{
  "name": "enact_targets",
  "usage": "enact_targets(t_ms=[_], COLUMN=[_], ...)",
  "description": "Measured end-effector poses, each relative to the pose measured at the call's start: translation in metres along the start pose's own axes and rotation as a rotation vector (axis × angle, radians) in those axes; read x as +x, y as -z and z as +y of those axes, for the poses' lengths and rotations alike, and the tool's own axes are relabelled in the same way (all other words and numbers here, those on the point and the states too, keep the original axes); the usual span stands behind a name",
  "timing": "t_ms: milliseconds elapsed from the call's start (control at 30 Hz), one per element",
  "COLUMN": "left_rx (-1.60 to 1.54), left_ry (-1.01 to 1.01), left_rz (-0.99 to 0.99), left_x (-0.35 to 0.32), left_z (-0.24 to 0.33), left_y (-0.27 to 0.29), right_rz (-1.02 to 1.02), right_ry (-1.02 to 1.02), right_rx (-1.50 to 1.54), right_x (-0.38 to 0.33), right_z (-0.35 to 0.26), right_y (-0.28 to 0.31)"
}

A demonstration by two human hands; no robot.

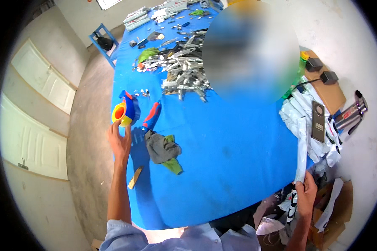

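Note:
My left hand (120,140) is closed on a blue, yellow and red tape dispenser (129,108) at the table's left edge. Over the front right corner, my right hand (306,193) pinches the lower end of a long, narrow folded white plastic bag (301,150). The bag's upper end lies against a pile of white plastic bags (295,109). Right of the dispenser lies a red and blue handled tool (152,116), its kind unclear. Just below it is a crumpled grey and green cloth (163,147). A short tan piece (135,178) rests near my left forearm.
A heap of silvery narrow pieces (186,71) covers part of the blue table (222,167). A dark phone-like device (318,121) lies on the bags, beside a metal flask (351,113). An open cardboard box (339,213) stands below at right. A blurred disc hides the far right.

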State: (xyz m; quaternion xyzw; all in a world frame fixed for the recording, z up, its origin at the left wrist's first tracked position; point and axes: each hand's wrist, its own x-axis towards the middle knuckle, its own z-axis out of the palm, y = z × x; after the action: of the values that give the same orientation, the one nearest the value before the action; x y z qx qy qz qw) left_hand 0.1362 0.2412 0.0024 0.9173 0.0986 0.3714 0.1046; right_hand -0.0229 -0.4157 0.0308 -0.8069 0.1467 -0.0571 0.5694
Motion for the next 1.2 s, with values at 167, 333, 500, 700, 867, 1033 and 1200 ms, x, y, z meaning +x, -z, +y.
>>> enact_targets(t_ms=[167, 333, 500, 700, 867, 1033, 1200], left_rx=[-0.128, -0.411, -0.638, -0.891, -1.184, -1.339, -1.299], left_ry=[-0.141, -0.052, -0.19, -0.199, -0.103, 0.257, 0.325], left_rz=[-0.008, -0.335, -0.499, -0.706, -0.904, -1.162, -1.276], left_x=[-0.055, -0.096, -0.13, -0.117, -0.107, -0.102, -0.108], left_z=[0.034, 0.132, 0.228, 0.375, 0.486, 0.562, 0.576], left_y=[0.03, 0.042, 0.027, 0.0, -0.059, -0.088, -0.111], right_rz=[0.072, 0.186, 0.307, 0.342, 0.294, 0.295, 0.3], right_ry=[0.032, 0.064, 0.124, 0.12, 0.079, 0.045, 0.064], right_rx=[-0.127, 0.076, -0.026, 0.054, 0.084, -0.073, -0.208], right_x=[-0.004, 0.0, 0.028, 0.086, 0.136, 0.162, 0.175], right_z=[-0.021, -0.018, -0.017, -0.022, -0.028, -0.015, -0.02], right_y=[0.002, 0.036, 0.083, 0.115, 0.117, 0.126, 0.125])
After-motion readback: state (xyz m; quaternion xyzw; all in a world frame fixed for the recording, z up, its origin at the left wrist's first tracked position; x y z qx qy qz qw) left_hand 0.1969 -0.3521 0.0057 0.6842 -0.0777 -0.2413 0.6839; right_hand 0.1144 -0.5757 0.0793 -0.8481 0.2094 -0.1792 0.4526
